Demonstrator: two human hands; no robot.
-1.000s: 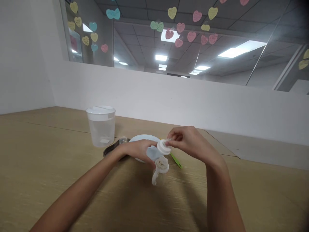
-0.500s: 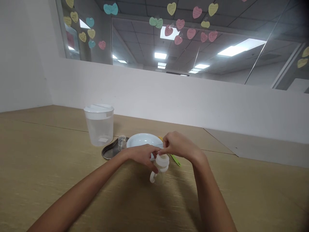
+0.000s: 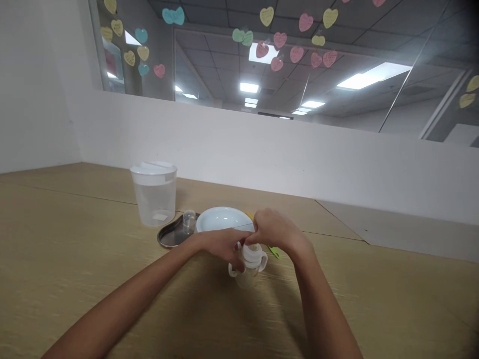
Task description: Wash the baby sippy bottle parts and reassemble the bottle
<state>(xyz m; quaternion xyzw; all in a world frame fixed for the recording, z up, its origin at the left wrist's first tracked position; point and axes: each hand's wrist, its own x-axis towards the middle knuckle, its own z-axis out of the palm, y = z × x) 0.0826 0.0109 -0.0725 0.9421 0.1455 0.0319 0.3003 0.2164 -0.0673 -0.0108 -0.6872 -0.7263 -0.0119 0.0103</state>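
Note:
A clear baby bottle (image 3: 249,271) with a white collar and two white side handles stands upright on the table in front of me. My left hand (image 3: 226,248) is wrapped round its upper left side, thumb in front by the collar. From above, my right hand (image 3: 275,230) pinches at the bottle's top, where the nipple sits; the fingertips hide most of that part. Behind my hands lies a white oval bowl (image 3: 222,215). A clear dome-shaped cap (image 3: 189,222) stands on a dark metal tray (image 3: 170,237) left of the bowl.
A translucent lidded bucket (image 3: 154,197) stands at the back left. Partly behind my right hand lies a utensil with a green handle (image 3: 275,253). A white wall (image 3: 239,144) with a window above closes off the far side of the table.
The bottle has turned a little, so both handles now show instead of one. My right hand has shifted slightly left and down, still pinching at the top. My left hand stays on the bottle.

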